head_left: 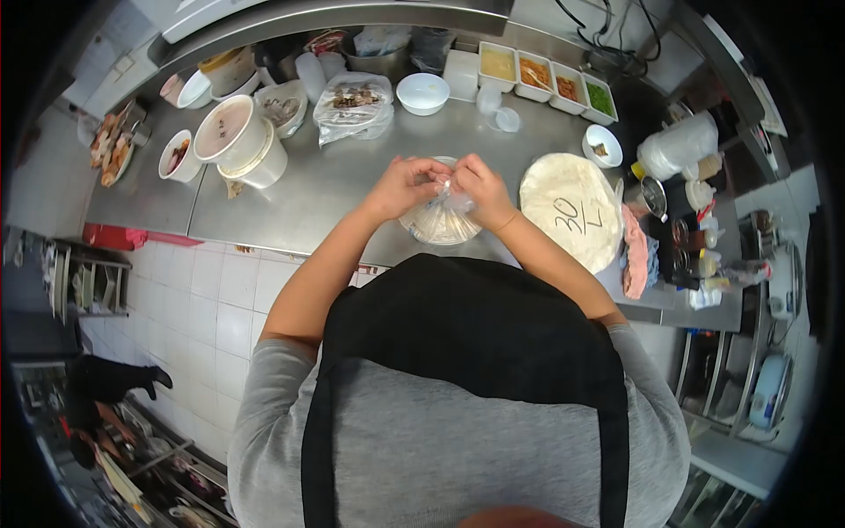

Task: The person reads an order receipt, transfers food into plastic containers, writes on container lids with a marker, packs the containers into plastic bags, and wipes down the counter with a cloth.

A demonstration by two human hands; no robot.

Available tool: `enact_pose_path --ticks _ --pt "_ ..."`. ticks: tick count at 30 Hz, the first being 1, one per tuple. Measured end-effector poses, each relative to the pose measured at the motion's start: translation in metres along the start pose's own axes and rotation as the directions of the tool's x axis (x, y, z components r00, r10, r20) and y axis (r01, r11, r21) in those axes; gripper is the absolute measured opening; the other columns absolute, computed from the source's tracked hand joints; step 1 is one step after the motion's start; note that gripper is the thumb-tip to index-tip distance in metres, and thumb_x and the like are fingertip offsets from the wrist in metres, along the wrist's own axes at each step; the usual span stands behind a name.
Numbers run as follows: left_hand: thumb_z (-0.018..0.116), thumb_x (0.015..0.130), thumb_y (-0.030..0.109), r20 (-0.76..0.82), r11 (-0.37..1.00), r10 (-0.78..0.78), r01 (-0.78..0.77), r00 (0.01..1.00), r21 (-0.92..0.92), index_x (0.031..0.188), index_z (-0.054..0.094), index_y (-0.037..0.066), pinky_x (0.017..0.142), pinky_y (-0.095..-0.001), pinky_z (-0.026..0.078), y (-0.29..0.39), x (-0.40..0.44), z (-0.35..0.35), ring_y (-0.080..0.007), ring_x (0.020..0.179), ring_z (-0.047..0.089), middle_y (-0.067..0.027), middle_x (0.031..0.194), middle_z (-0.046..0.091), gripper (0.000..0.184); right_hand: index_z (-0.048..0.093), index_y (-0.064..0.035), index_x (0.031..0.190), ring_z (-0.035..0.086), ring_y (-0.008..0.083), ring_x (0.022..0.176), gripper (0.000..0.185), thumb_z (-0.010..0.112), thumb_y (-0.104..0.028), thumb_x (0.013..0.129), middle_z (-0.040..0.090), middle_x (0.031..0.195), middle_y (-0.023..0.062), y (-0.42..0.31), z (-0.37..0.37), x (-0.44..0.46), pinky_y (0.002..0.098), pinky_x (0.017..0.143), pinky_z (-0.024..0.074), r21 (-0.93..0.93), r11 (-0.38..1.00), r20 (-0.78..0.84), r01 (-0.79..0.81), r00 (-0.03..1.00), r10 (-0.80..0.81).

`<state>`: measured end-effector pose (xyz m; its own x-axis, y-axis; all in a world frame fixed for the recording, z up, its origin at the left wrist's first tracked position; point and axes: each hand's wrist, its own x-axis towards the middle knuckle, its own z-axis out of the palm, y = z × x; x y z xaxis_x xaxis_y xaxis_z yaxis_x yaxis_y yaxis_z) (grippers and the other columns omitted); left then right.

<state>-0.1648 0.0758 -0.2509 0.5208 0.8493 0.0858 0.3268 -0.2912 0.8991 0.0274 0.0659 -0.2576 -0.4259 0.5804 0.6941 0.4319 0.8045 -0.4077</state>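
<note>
A clear plastic bag (443,225) with pale contents sits on the steel counter in front of me, its top gathered upward. My left hand (407,187) pinches the gathered top from the left, with its fingers closed. Closed on the same gathered plastic from the right is my right hand (480,191). The fingertips of both hands nearly meet there and partly hide the top of the bag. What exactly the bag contains is unclear. To the right of my right hand lies a large round whitish lid (563,189) marked "30 L".
Along the back stand a white bowl (422,94), a filled plastic bag (354,101) and several food trays (534,77). White tubs (231,132) are at the left. A small bowl (602,146), cloths (635,255) and bottles (704,238) are at the right. Another person (106,387) is at lower left.
</note>
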Motion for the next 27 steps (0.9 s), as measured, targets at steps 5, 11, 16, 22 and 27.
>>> enact_pose_path --ticks 5,11,16,22,27 --pt "0.063 0.073 0.008 0.009 0.910 0.221 -0.210 0.975 0.358 0.095 0.065 0.010 0.099 -0.0430 0.028 0.004 0.011 -0.010 -0.0206 0.098 0.051 -0.0022 0.090 0.059 0.022 0.052 -0.0069 0.076 0.057 0.0249 0.070 0.019 0.062 0.002 0.063 0.053 0.082 0.0062 -0.005 -0.004 -0.006 0.0343 0.059 0.0472 -0.025 0.999 -0.057 -0.026 0.998 0.025" --pt "0.061 0.069 0.013 0.300 0.168 0.536 -0.448 0.789 0.878 0.084 0.060 0.010 0.093 -0.0493 0.031 0.041 0.014 -0.032 -0.0209 0.095 0.049 -0.0037 0.087 0.052 0.015 0.062 -0.0092 0.085 0.058 0.0232 0.069 0.022 0.068 -0.004 0.065 0.056 0.081 0.0049 -0.018 -0.005 -0.012 0.0331 0.059 0.0482 -0.197 0.980 -0.192 -0.026 0.981 -0.012" --pt "0.057 0.075 0.017 0.388 0.163 0.340 -0.460 0.857 0.873 0.083 0.056 0.009 0.091 -0.0476 0.033 0.004 -0.019 -0.052 -0.0209 0.093 0.049 -0.0042 0.084 0.050 0.012 0.063 -0.0096 0.089 0.057 0.0257 0.068 0.018 0.065 -0.008 0.072 0.056 0.077 0.0073 -0.022 -0.029 -0.047 0.0362 0.060 0.0481 -0.278 0.918 0.015 -0.283 0.954 0.298" --pt "0.051 0.089 0.022 0.140 0.989 0.046 -0.026 0.989 -0.143 0.078 0.052 0.008 0.088 -0.0385 0.036 -0.010 -0.015 -0.051 -0.0198 0.089 0.050 -0.0073 0.091 0.053 0.018 0.060 -0.0031 0.088 0.058 0.0207 0.069 0.019 0.055 -0.022 0.091 0.057 0.074 0.0077 -0.028 -0.017 -0.024 0.0351 0.063 0.0485 0.877 0.140 0.195 -0.459 0.607 0.771" --pt "0.044 0.096 0.027 -0.079 0.653 0.102 -0.127 0.992 -0.747 0.074 0.043 0.009 0.074 -0.0329 0.038 0.002 0.000 0.006 -0.0181 0.074 0.044 -0.0046 0.073 0.046 0.029 0.051 -0.0068 0.081 0.050 0.0135 0.056 0.032 0.054 -0.037 0.091 0.053 0.068 0.0047 -0.028 0.023 0.008 0.0289 0.052 0.0447 0.987 -0.160 0.144 0.012 0.373 0.916"
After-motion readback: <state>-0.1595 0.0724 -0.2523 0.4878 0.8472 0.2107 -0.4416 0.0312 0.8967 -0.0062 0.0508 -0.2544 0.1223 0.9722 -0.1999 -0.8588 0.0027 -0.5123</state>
